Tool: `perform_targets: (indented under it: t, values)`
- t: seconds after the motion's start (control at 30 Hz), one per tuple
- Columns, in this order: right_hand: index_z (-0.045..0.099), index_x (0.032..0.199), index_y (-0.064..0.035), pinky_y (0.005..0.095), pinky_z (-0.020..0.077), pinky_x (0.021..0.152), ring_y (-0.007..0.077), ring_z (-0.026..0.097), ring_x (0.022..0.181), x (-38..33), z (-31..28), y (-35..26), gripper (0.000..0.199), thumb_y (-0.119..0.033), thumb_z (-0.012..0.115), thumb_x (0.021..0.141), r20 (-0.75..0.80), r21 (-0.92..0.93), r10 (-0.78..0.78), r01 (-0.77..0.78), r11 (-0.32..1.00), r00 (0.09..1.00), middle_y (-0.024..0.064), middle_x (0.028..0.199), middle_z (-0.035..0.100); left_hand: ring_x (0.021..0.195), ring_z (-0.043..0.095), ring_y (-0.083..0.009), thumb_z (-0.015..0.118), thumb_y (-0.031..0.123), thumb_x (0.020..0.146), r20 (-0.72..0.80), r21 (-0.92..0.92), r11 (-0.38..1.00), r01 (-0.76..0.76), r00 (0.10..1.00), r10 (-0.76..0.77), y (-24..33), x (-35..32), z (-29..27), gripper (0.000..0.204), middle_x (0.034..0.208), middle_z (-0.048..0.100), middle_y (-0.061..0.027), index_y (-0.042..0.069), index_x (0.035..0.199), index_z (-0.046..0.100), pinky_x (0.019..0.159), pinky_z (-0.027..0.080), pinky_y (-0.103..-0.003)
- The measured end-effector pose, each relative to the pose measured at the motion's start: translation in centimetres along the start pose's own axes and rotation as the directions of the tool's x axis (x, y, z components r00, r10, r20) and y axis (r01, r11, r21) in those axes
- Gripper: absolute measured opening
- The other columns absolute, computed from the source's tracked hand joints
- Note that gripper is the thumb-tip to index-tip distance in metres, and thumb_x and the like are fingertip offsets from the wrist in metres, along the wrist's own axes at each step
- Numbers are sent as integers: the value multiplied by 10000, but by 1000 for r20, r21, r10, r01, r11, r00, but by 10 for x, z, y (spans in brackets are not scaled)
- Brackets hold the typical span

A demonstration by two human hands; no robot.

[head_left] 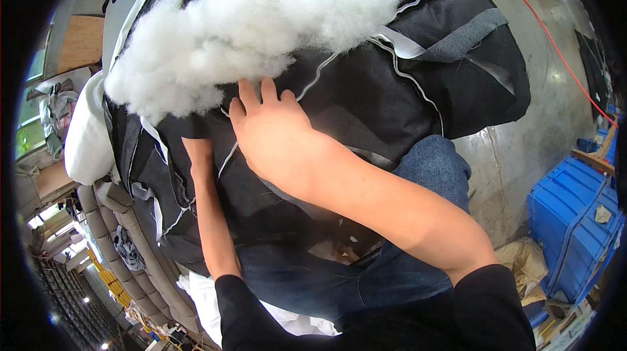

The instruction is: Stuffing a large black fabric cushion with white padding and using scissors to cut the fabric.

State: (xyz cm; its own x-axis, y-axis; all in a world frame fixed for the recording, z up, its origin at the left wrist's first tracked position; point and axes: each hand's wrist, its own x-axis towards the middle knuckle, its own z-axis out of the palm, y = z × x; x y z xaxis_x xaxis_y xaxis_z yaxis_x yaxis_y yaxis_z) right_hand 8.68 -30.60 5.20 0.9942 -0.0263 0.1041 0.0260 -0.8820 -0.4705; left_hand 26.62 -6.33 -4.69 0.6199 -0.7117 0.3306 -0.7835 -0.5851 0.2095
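Note:
A big heap of white fluffy fibre stuffing (261,17) lies on black fabric (353,102) with white piping along its seams. My right hand (271,135) rests palm down on the fabric, fingers spread, and its fingertips reach the near edge of the stuffing. To its left, my left hand (197,145) disappears under the black fabric; only the wrist and forearm show, and its fingers are hidden. A grey and a white strip (457,37) stick out of the fabric at the right.
Blue plastic crates (571,220) stand at the right, beside a crumpled tan bag (522,263). An orange hose (555,44) crosses the concrete floor (496,161). Long grey padded cushions (134,246) lie at the left, below a white bundle (88,135). My jeans-clad leg (434,168) is against the fabric.

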Motion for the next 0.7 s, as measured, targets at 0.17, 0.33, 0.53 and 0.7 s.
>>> perform_targets:
  t: [0.17,0.33,0.53,0.7]
  values:
    - [524,1212,60,476,475,894,441,427,1244,3,-3,-12,528,-179,674,765,-36,64,-23,25,998,999,268,1370,418,1047,559,-439,537,-57,663,28,-67,990,124,992,-122,-32,0,-8,478,1106,614,-244,-36,1140,576,874,448,-473]
    - [536,1189,52,469,493,875,428,444,1231,-1,6,-1,505,-227,682,794,-46,-20,-24,23,1000,999,266,1359,428,1073,541,-439,544,-60,646,90,-253,922,295,956,-281,-28,34,23,508,1132,602,-237,-31,1153,573,905,430,-482]
    - [539,1192,57,457,498,869,421,475,1201,-1,4,3,495,-224,667,805,9,-32,-15,16,999,1000,276,1339,448,1078,540,-434,549,-49,659,70,-152,965,212,977,-204,-24,13,19,494,1135,602,-231,-30,1152,574,912,424,-485]
    - [535,1197,66,459,498,870,428,485,1188,-4,8,-4,497,-220,660,811,-57,-76,-82,78,994,995,280,1331,454,1081,539,-430,552,-40,669,48,-28,989,147,988,-146,-52,45,19,483,1137,602,-226,-29,1152,575,919,419,-488]
